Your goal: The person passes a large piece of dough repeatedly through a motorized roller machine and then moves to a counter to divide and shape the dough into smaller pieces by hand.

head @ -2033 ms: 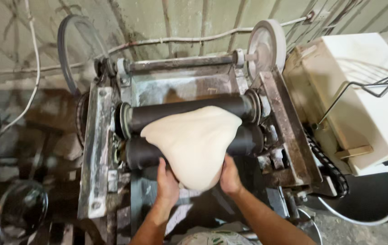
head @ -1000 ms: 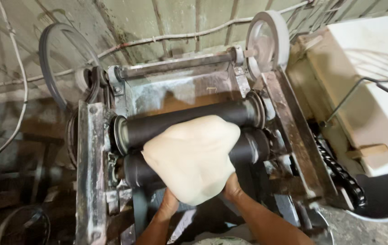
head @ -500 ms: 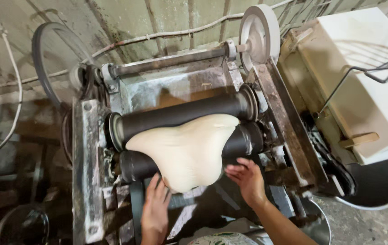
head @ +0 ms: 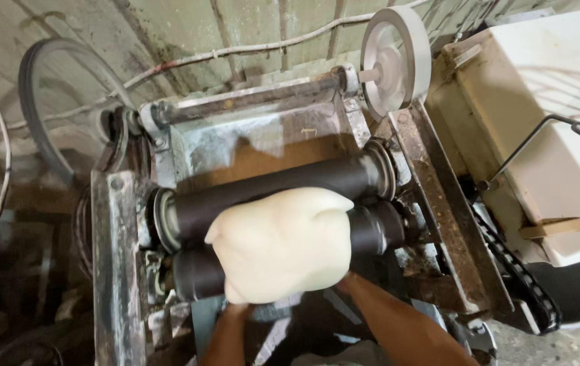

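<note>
Dough (head: pixel 282 244) fills roller (head: pixel 269 193) front; side frames (head: pixel 110 271) flank it.

A thick, pale cream dough sheet (head: pixel 282 245), smooth and folded over, drapes across the lower black roller (head: pixel 378 229).

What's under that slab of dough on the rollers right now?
The dough drapes over the lower roller, its top edge against the upper roller. Both forearms reach beneath its lower edge, but the hands themselves and the rollers' middle parts are covered by it.
</note>
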